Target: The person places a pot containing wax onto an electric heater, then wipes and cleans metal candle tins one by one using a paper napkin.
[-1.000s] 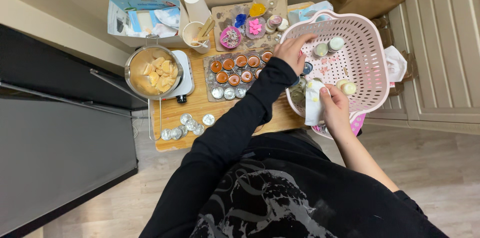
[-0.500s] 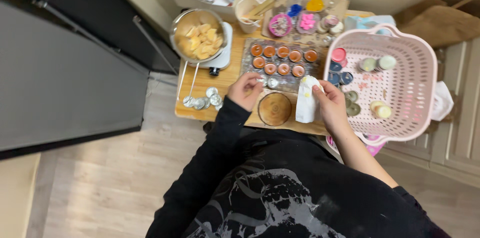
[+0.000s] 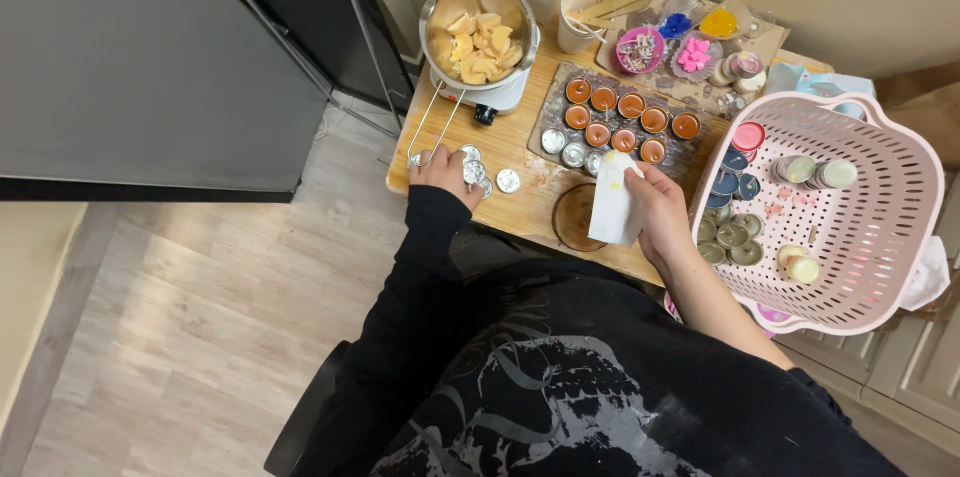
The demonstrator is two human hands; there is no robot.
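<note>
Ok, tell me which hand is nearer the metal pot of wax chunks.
Left. The left hand rests on the small empty tins just below the pot; the right hand holds a white cloth farther away.

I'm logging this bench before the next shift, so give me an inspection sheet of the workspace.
Surface: wooden table, crowded.
Job's things: small metal cups at the table's near left corner; white sheet; tray of filled cups.
Clutter: pot of pale chunks on a small hotplate; pink basket holding tins; paper cup of sticks.
Hands: left hand on the metal cups; right hand holds the white sheet.
Cables: nothing seen.
Surroundings: wood-look floor, dark cabinet.
</note>
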